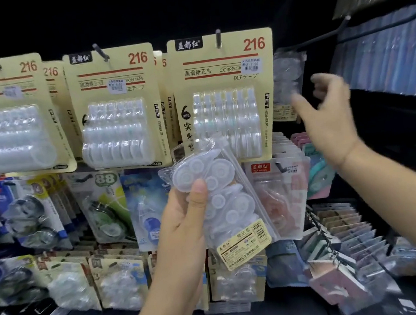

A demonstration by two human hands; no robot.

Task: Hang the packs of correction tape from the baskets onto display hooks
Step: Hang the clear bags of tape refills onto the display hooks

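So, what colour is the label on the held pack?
The label is pale yellow with black print; head view.

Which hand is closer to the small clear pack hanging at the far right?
Right. The right hand is just beside the hanging clear pack, at its lower right; the left hand is lower, mid-display, gripping another bag of correction tape.

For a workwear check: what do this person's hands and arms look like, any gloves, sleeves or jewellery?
The left hand and right hand wear no gloves, and no ring, watch or bracelet shows. Both forearms are uncovered to the frame's edge, so no sleeve is in view. The left thumbnail is short and unpainted. The right fingers are blurred, so detail there is unclear.
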